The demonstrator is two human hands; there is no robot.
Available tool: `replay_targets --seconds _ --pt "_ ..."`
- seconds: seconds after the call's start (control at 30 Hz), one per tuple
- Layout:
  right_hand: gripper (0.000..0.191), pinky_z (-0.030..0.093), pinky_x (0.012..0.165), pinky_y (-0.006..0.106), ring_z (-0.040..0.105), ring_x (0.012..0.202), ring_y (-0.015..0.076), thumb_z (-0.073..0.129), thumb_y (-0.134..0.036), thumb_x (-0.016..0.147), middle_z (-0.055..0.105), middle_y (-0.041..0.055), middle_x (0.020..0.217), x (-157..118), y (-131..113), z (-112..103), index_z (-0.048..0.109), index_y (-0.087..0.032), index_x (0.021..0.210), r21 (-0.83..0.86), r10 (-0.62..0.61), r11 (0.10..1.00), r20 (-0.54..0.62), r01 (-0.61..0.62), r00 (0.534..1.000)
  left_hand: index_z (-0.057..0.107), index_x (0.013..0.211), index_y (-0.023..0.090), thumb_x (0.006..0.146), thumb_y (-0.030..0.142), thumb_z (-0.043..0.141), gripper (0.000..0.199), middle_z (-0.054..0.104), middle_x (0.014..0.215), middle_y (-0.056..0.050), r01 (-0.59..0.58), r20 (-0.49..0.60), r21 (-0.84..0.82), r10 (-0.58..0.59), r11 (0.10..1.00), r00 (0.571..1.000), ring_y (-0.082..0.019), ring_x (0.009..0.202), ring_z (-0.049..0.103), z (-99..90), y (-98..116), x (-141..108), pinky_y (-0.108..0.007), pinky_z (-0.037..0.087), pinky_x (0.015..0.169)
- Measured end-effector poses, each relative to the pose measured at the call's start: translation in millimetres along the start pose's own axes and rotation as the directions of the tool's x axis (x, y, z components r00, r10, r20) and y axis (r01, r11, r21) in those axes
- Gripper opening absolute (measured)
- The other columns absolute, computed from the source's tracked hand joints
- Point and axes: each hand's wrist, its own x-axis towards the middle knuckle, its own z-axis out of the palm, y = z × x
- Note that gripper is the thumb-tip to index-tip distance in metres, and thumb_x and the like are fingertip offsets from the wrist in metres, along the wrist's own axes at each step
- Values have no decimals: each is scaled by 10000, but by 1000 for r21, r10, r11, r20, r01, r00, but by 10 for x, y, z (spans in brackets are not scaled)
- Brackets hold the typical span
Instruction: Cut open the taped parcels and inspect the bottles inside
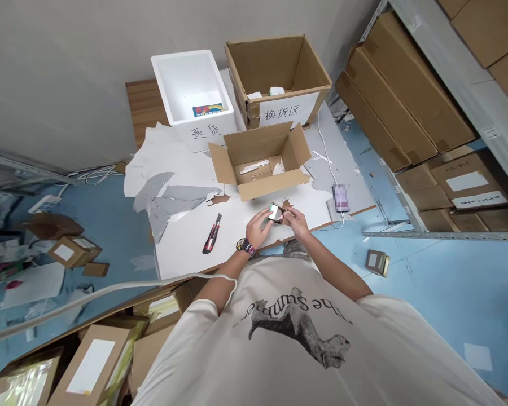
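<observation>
Near the table's front edge, a small item (275, 212) with a white and green face is held between both hands. My left hand (258, 228), below a wristwatch, grips its left side with closed fingers. The fingers of my right hand (295, 221) are pinched at its right side. Just beyond the hands stands an open cardboard box (265, 186) with white scraps inside. A red and black utility knife (212, 234) lies on the table (182, 254) to the left. What the item is cannot be made out.
Behind stand a white foam box (198, 132) and a larger carton (279, 98) with a paper sign. Torn grey sheets (173, 197) lie at left. A phone (341, 198) with a cable is at right. Shelves of cartons (419, 79) stand at far right.
</observation>
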Motion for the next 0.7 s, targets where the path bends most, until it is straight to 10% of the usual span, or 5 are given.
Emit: replay_targets --seconds 0.1,0.3,0.47,0.7 --pt "649 608 1099 450 722 1326 309 777 -613 791 788 119 1457 -48 -25 4 761 -249 1328 30 -27 999 -49 28 998 743 1424 283 1071 381 670 374 664 1686 -98 -43 43 -6 43 999 998 -298 1537 650 -47 -49 46 -501 593 1242" --pt "493 665 935 411 785 1183 293 648 -600 803 826 121 1271 -118 -22 69 710 -251 1146 290 168 950 -158 -117 973 457 1751 268 895 401 852 952 658 1669 -142 50 163 -70 -38 996 986 -300 1223 758 -122 -193 245 -387 670 848" --pt "472 650 982 421 767 1142 299 748 -521 682 822 89 1089 -57 -55 162 718 -241 1061 256 169 956 -79 -143 983 634 1577 237 807 445 962 862 755 1432 -120 51 205 -31 -44 998 978 -300 1129 763 -79 -260 408 -449 662 976" --pt "573 633 1066 458 729 1271 299 746 -505 706 779 105 1421 -149 -100 126 742 -263 1225 125 11 992 -50 -5 999 612 1595 260 811 420 1009 893 704 1463 -126 -28 161 15 25 999 987 -351 1333 694 -16 -175 269 -522 596 1167"
